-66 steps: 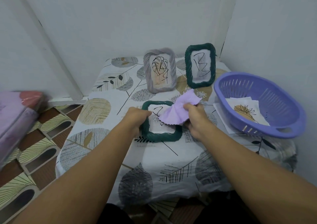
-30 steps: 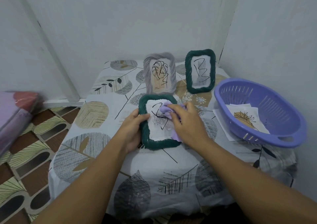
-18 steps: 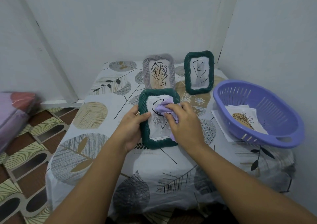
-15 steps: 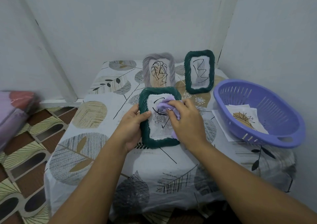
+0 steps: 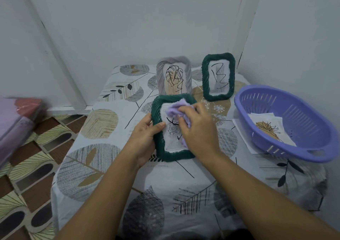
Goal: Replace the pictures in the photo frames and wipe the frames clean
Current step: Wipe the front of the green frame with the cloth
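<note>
Tablecloth (image 5: 103, 166) below, left hand (image 5: 145, 136) grips the green frame (image 5: 156, 114); right hand (image 5: 198, 131) presses a bunched cloth (image 5: 173, 109) onto it.

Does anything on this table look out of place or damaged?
Only one oddity: a sheet of paper lies half trapped under the purple basket, sticking out at its left side. The frames show no visible damage.
</note>
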Demonstrator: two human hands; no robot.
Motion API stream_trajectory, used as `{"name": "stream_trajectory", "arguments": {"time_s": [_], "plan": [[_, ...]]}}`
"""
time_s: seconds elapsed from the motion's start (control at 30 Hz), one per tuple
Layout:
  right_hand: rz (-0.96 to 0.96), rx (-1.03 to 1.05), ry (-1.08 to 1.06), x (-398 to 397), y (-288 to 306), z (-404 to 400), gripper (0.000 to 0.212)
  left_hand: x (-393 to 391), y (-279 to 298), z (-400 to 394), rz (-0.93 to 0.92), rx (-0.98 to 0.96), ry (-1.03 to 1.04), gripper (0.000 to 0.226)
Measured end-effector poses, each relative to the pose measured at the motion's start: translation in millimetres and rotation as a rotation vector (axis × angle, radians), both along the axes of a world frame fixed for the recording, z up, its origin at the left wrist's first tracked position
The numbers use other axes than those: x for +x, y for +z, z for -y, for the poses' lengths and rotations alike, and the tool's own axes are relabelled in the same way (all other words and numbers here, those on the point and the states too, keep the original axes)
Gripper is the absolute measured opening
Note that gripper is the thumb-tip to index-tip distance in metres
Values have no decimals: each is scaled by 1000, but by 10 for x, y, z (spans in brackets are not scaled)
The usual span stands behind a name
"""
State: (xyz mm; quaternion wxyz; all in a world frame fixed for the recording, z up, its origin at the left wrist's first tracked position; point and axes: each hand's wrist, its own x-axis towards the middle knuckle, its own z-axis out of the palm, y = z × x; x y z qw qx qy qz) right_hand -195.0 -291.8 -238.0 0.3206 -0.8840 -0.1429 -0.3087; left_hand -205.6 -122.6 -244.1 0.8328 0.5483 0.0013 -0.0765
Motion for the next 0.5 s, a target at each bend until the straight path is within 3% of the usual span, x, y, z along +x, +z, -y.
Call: {"name": "stream_trajectory", "arguments": {"time_s": [0.1, 0.3, 0.5], "plan": [[-5, -64, 59, -134, -101, -19, 20, -22, -6, -20, 3, -8, -6, 39], [-10, 54, -51, 64, 83, -49, 20, -32, 22, -28, -11, -3, -25, 40], [3, -58, 26, -57, 20, -46, 18, -34, 26, -43, -3, -5, -39, 40]]}}
